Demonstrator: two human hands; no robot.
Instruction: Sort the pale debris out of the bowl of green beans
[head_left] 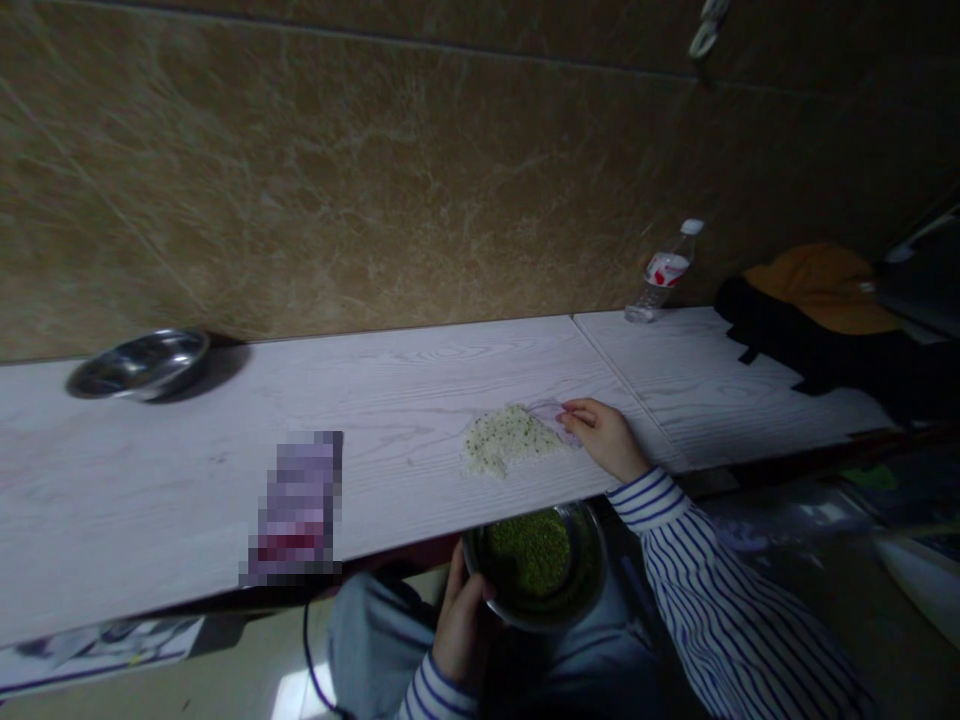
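Note:
My left hand (466, 610) grips the left rim of a metal bowl (592, 580), fingers outside and thumb over the edge. Small green beans (531, 552), which look like mung beans, lie inside it. The bowl is above my lap, just under the table's front edge. My right hand (604, 437) pinches a thin, see-through, pale purple piece of plastic (553, 412) on the tabletop. This plastic touches the right end of a spread pile of white rice (506, 438) with green beans mixed in. Its exact kind is too blurred to make out.
The pale wood-grain table (397, 370) runs along a brown marbled wall (375, 180). An empty metal bowl (142, 365) sits tilted at the far left. A pixelated flat item (296, 505) lies near the front edge. A plastic bottle (666, 272) and an orange-and-black cloth item (821, 290) are at the right.

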